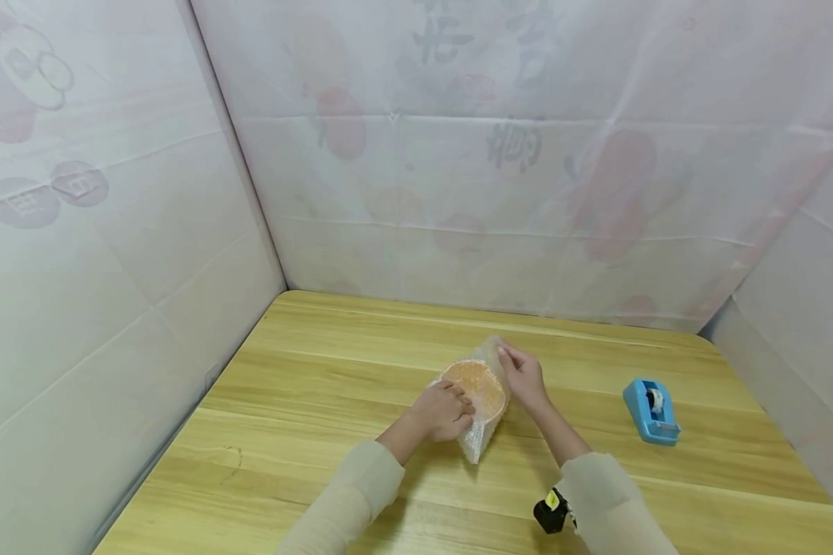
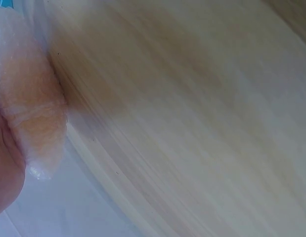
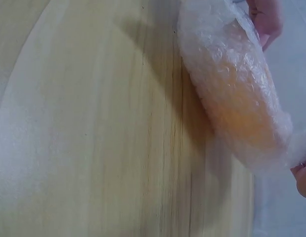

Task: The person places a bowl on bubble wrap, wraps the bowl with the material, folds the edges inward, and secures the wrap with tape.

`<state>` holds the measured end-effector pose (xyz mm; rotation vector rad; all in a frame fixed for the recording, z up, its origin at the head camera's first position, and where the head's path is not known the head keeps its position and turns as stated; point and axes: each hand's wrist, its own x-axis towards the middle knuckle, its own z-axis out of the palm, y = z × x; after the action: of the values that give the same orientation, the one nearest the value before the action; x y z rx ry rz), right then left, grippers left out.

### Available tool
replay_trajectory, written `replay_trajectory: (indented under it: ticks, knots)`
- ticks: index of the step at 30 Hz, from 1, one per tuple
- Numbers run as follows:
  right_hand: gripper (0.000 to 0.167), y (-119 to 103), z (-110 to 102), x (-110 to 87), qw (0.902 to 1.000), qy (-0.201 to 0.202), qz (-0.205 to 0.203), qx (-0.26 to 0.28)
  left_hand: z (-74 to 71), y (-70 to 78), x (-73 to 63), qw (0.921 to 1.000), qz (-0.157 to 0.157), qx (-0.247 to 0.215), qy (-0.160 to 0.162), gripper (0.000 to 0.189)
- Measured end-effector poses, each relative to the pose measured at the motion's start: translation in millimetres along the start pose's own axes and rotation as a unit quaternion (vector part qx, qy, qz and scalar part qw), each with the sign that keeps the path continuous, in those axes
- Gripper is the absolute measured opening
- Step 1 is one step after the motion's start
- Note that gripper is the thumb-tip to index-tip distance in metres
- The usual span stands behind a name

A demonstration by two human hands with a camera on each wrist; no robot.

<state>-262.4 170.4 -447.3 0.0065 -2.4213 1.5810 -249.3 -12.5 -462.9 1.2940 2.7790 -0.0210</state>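
Observation:
A round orange bowl (image 1: 473,382) sits wrapped in clear bubble wrap (image 1: 477,442) at the middle of the table, its circular rim showing through. My left hand (image 1: 441,411) lies over the near left side of the bowl and grips it through the wrap, fingers bent over the rim; its thumb is hidden in the head view. At the far right side, my right hand (image 1: 525,376) pinches a loose flap of the wrap between thumb and fingers, lifted above the rim. In the right wrist view, the wrapped bowl (image 3: 237,106) stands tilted between both hands.
A blue tape dispenser (image 1: 639,408) with a roll of clear tape stands on the right of the wooden table (image 1: 305,362). A small black object (image 1: 550,515) with a yellow mark shows beside the right sleeve. Printed cloth walls (image 1: 403,177) enclose the table's back and sides.

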Motion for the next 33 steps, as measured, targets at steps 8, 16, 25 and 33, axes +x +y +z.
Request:
replay_trajectory:
  ticks: [8, 16, 25, 33]
  knots:
    - [0.035, -5.4, 12.7, -16.9, 0.9964, -0.021, -0.063, -0.054, -1.3, -0.3, -0.5, 0.9999, 0.004, 0.01, 0.003, 0.047]
    - [0.023, 2.7, 25.8, -32.7, 0.9632, -0.044, -0.244, -0.104, -1.9, -0.2, -1.6, 0.9999, 0.009, 0.006, 0.009, 0.046]
    - [0.023, 9.1, 25.5, -35.5, 0.9138, -0.052, -0.364, -0.172, -0.5, -0.1, -2.4, 0.9994, 0.017, 0.015, 0.026, 0.047]
    - [0.022, 13.1, 17.4, -37.2, 0.8809, -0.104, -0.377, -0.266, 1.8, 0.9, -0.8, 0.9992, 0.019, 0.013, 0.032, 0.046]
